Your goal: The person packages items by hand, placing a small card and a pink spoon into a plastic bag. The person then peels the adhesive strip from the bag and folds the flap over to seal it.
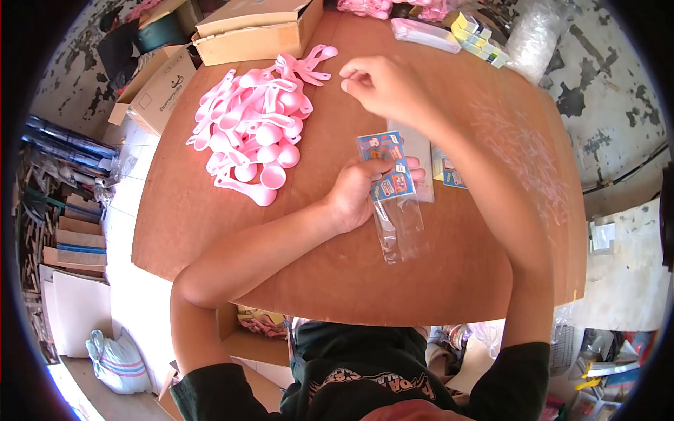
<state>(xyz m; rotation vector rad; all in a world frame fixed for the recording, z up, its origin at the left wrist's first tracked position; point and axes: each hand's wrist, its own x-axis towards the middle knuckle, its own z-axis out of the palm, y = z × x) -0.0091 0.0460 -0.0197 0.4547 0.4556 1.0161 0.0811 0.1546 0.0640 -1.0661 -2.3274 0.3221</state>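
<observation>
Your left hand (358, 193) pinches a clear bag (394, 200) with a printed card top, held over the middle of the table (323, 274) beside a stack of more bags (439, 168). Your right hand (382, 88) hovers just beyond, fingertips pressed together and empty, near the pile of pink spoons (256, 130). Bare tabletop lies open toward the near edge; boxes (256, 31) line the far edge.

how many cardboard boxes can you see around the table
2. One long cardboard box lies on the table's far left corner, by the pink spoons. One printed box stands off its left edge. Others may be hidden.
</observation>
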